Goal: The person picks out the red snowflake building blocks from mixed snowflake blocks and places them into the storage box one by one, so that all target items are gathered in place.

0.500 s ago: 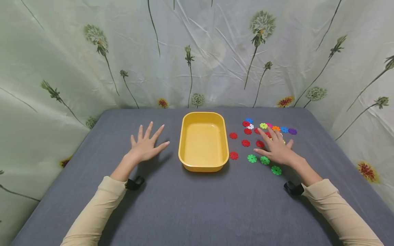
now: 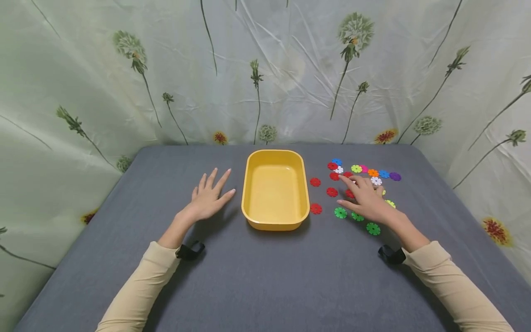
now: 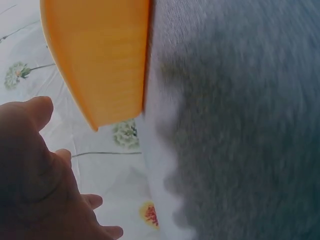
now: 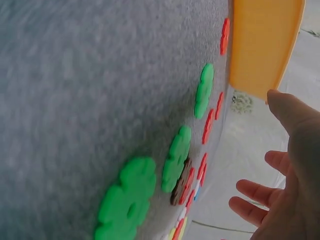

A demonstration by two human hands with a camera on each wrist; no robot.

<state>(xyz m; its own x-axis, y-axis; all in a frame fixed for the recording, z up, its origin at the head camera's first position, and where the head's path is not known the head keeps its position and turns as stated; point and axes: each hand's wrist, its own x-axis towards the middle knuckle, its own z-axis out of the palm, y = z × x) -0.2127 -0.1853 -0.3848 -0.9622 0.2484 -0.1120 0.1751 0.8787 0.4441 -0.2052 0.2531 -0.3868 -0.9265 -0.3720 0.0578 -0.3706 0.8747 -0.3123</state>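
Right hand: fingers loosely spread with a slight bend, holding nothing – it's hanging over a scatter of flower-shaped discs, thumb out toward the yellow bin.

Left hand: fingers fanned wide, also holding nothing, in the air near the bin's left side.

Green discs: three on the near side of the scatter, in a slanting line by the right hand.

Brown disc: right behind a green one (only spotted it in the right wrist view).

Red discs: a bunch, two of them just beside the bin's right side, others partly under the hand.

Far row, left to right: yellow disc, pink disc, orange disc, blue disc, purple disc.

Bin: upright between the hands, toward the far edge of the gray table.

Outer stuff: beige sleeves, black wristbands, and a flowery curtain behind it all.
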